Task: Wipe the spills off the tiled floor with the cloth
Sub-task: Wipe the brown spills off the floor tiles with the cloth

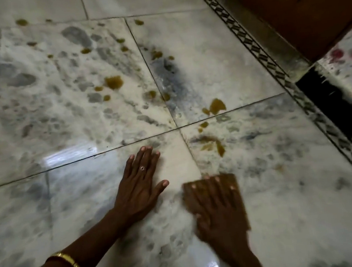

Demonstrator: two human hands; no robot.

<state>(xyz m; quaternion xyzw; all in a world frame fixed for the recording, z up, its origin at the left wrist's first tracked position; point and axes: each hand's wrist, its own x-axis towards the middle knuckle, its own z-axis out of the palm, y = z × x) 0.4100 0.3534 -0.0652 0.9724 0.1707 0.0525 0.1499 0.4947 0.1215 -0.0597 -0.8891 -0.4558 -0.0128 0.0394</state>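
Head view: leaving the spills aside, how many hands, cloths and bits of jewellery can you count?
Hands: 2, left hand and right hand
Cloth: 1
Ring: 1
Bangle: 1
Total: 5

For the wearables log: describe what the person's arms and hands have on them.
The left hand wears a small ring with a dark stone on one finger; a gold bangle circles that wrist. Both forearms are bare, no sleeves showing. The right hand, blurred, shows no jewellery.
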